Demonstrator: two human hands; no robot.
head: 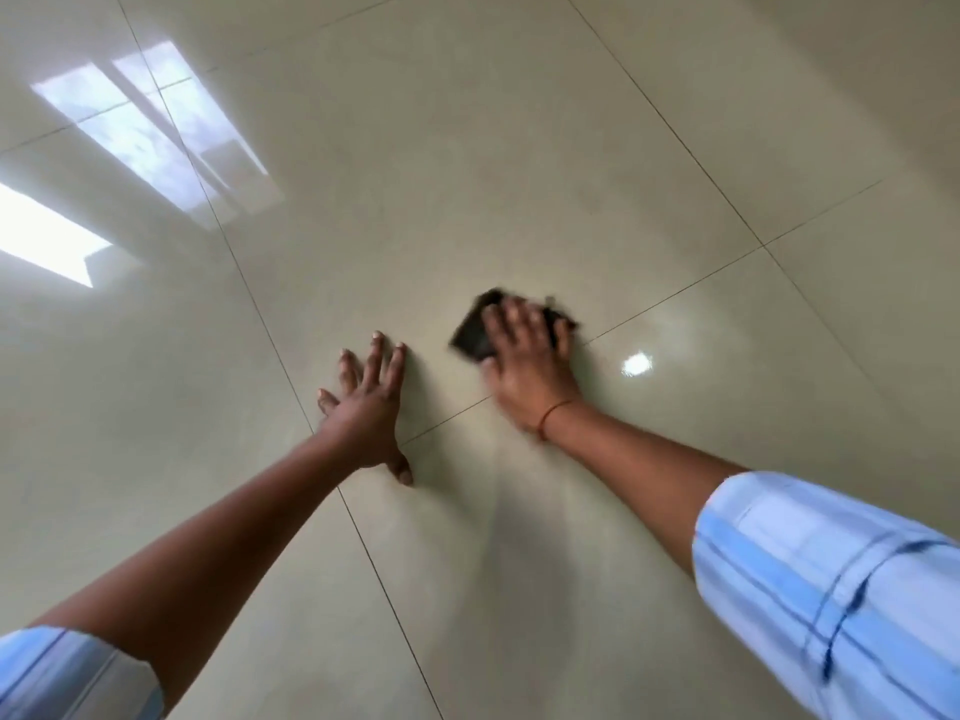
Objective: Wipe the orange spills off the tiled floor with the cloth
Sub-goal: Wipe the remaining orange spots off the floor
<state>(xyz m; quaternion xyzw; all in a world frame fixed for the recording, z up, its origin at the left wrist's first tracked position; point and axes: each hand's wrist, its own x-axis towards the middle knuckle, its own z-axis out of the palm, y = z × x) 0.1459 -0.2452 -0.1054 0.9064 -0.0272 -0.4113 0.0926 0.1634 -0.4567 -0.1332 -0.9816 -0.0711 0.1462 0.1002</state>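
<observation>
A dark cloth is pressed to the glossy tiled floor under the right hand. Its fingers are laid spread and fairly straight over the cloth rather than curled round it. Both are blurred, so finer detail of the hold cannot be made out. Part of the cloth is seen beyond the fingertips and on the thumb side of that hand. A thin orange thread is worn around its wrist. Near the cloth, on the same thumb side, the left hand is laid flat on the floor, fingers spread wide, with nothing held. A grout line is seen between the two hands and is covered by the right palm. A small bright glint is reflected in the tile just off the little-finger side of the right hand. Both forearms are bared below rolled pale blue sleeves.
</observation>
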